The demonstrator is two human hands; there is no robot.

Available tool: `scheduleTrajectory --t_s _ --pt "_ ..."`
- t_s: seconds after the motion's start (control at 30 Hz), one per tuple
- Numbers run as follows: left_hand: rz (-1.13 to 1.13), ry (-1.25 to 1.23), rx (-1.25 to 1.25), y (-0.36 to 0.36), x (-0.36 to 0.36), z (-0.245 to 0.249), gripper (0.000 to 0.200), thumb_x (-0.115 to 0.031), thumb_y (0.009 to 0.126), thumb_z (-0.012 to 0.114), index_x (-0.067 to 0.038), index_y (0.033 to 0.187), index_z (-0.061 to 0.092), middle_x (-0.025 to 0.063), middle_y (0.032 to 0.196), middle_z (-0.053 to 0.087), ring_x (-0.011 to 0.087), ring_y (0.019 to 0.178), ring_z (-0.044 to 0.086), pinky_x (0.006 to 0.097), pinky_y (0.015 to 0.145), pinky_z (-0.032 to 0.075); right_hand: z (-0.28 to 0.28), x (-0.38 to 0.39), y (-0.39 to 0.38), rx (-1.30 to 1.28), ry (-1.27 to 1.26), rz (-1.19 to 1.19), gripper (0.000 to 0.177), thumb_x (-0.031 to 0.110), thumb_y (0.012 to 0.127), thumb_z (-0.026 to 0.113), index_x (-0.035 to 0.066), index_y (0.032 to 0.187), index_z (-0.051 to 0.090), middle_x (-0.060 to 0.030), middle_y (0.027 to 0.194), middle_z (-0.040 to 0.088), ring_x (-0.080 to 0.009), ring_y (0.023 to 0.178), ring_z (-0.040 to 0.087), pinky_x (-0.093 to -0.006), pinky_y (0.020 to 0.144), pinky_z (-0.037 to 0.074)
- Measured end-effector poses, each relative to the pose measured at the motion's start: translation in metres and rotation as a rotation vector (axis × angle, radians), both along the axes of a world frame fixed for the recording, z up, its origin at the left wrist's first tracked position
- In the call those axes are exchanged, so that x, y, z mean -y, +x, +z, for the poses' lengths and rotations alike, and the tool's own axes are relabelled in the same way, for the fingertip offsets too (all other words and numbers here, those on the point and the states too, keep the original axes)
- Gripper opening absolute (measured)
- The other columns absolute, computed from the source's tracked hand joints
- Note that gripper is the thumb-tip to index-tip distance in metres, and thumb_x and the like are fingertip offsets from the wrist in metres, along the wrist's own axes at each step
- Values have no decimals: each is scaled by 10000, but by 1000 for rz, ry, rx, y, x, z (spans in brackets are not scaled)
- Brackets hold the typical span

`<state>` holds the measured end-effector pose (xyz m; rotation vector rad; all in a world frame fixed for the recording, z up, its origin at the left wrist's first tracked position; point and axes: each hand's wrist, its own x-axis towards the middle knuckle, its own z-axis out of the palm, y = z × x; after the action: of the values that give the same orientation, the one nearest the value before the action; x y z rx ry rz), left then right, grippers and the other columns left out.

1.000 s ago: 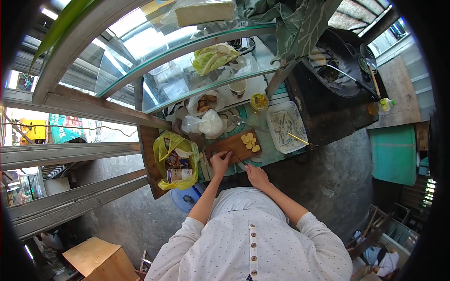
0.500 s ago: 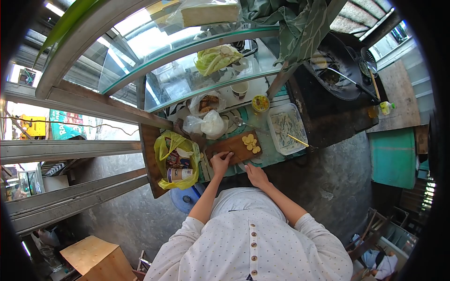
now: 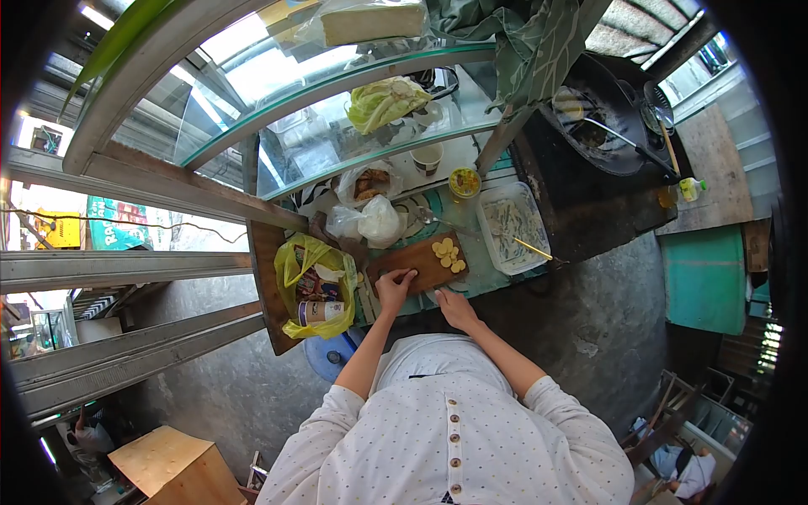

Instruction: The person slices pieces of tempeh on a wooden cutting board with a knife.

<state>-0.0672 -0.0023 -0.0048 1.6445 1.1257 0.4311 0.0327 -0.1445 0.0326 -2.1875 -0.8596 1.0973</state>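
A brown wooden cutting board point(image 3: 429, 268) lies on the table's front edge. Round yellow slices point(image 3: 448, 253) are grouped on its right end. My left hand point(image 3: 394, 289) rests on the board's near left part, fingers pinched together; whatever is between them is too small to make out. Just off the board's front edge, my right hand point(image 3: 455, 309) is closed around a knife, most of which the hand hides. Behind the board sit a tied white plastic bag point(image 3: 380, 223) and a fork point(image 3: 429, 216).
A yellow bag of packets point(image 3: 316, 286) stands at the left. On the right are a clear tub point(image 3: 512, 229) with a yellow-handled utensil across it, a cup of yellow sauce point(image 3: 464, 183) and a black wok point(image 3: 602, 126). A glass case point(image 3: 337, 164) rises behind.
My right hand has shifted slightly left, and the blade seen beside it earlier hardly shows. My left hand stays at the board. The view has moved slightly.
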Motion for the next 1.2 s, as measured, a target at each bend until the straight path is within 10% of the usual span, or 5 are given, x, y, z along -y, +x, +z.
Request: scheduleTrajectory --t_s 0.3,0.57,1.2 --pt "-4 -5 -11 1 0 5 268 -232 720 717 5 841 681 125 684 654 139 578 602 268 566 473 -18 2 -3 12 94 -26 377 311 914 335 -26 870 498 -240 806 558 -408 781 535 -454 695 401" --pt "2 -12 6 1 1 4 252 -220 720 714 -4 846 681 128 701 657 146 590 605 276 596 479 -19 1 -1 -626 -42 -243 329 348 929 356 77 765 443 8 571 371 -80 471 355 -237 370 295" --pt "21 18 -26 1 4 2 224 -185 739 700 -1 865 678 55 640 628 75 552 531 231 526 432 -37 0 -7 -874 10 -294 322 381 932 334 102 787 405 4 573 341 -84 449 302 -223 386 284"
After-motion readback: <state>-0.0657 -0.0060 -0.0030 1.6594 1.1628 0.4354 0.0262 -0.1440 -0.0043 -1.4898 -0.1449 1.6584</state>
